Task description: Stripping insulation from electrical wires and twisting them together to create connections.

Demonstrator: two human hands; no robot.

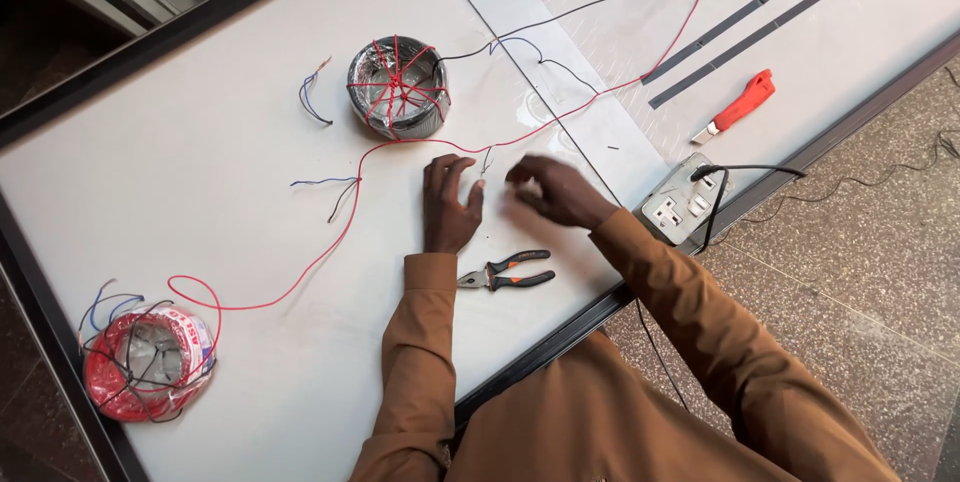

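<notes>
My left hand [449,206] lies flat on the white table [200,172], fingers spread, holding nothing. My right hand [556,192] hovers just to its right, fingers curled and blurred; a thin short wire piece [485,162] stands between the two hands, and whether the right hand grips it I cannot tell. A long red wire [340,232] runs across the table just beyond my fingers. Orange-and-black pliers [508,272] lie near my left wrist.
A grey wire coil bound with red wire [398,87] sits beyond the hands. A red wire coil [148,360] lies at the near left corner. A socket box [683,202] with a black plug, a red utility knife [740,107] and two dark strips [760,17] lie to the right.
</notes>
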